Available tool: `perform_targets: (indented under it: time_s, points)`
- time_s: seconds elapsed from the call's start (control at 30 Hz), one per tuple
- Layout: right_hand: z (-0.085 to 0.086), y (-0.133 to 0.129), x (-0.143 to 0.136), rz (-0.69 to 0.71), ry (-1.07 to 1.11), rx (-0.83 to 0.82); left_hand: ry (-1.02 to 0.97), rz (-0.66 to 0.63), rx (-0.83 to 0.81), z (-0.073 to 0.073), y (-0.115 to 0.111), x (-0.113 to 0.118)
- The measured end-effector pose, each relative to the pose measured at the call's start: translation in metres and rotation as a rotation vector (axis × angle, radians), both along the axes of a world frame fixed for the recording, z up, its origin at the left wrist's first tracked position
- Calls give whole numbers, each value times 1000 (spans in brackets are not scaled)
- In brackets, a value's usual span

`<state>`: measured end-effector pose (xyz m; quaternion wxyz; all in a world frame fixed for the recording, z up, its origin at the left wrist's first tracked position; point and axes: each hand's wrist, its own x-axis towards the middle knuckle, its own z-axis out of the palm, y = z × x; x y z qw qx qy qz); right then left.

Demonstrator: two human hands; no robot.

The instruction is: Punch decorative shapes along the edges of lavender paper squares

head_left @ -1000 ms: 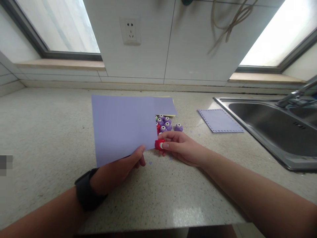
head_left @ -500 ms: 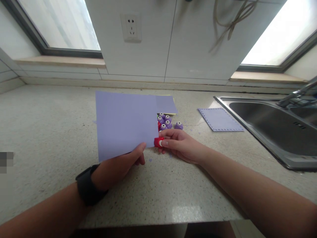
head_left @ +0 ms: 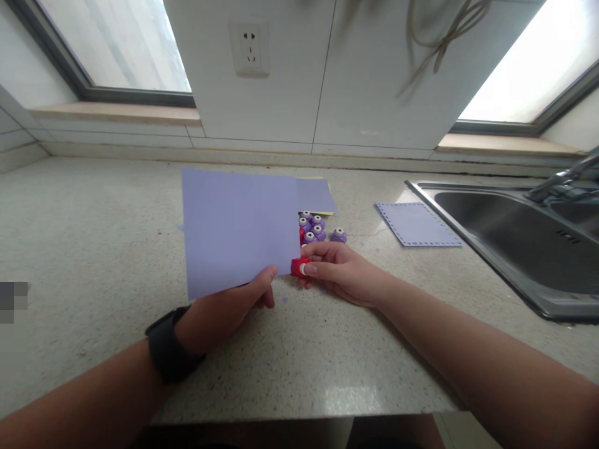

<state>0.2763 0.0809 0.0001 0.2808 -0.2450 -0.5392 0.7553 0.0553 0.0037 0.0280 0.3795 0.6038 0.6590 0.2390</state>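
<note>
Over the near part of the bench (head_left: 281,374), the left hand (head_left: 241,299) has its fingers clamped on the lower edge of the lilac sheet (head_left: 241,231), thumb on top. At the sheet's lower right corner is the red punch (head_left: 297,268), its long axis looking roughly sideways, pinched in the fingers of the right hand (head_left: 341,271), the nearer one. Beyond lie purple punches (head_left: 319,231), then more paper (head_left: 317,194).

A steel sink (head_left: 515,249) lies right of a white wall socket (head_left: 250,47) and tied cord (head_left: 442,47).
</note>
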Motion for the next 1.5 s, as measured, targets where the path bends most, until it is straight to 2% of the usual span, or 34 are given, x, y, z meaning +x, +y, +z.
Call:
perform_targets:
  time_s: [0.53, 0.9, 1.1, 1.5]
  points:
    - [-1, 0, 0, -1, -2, 12, 57, -65, 70, -6, 1, -4]
    - [1, 0, 0, -10, -10, 9, 44, -11, 50, -8, 1, -4]
    - [1, 0, 1, -2, -8, 15, 60, -35, 65, -4, 0, -4]
    - [2, -1, 1, -23, -13, 6, 95, 15, 37, 0, 0, 0]
